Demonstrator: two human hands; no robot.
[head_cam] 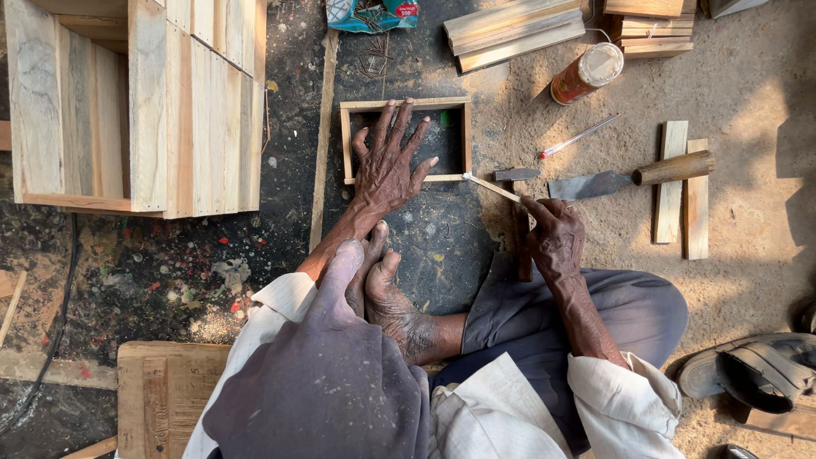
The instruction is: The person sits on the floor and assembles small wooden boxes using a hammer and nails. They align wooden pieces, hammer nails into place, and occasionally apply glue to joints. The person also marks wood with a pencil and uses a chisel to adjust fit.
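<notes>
Pressing the small wooden frame (406, 142) flat with spread left hand (387, 166), right hand (554, 236) pinches a thin stick (491, 187) angled toward the frame's near-right corner.

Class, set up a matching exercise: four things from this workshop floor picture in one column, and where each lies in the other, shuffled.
Things:
1. left hand
2. right hand
3. chisel
4. tin can

Places:
A. lying on its side near stacked wood strips
B. pressed flat on the small wooden frame
C. across two short slats
D. holding a thin stick at the frame's corner

Pairs: 1-B, 2-D, 3-C, 4-A
</notes>
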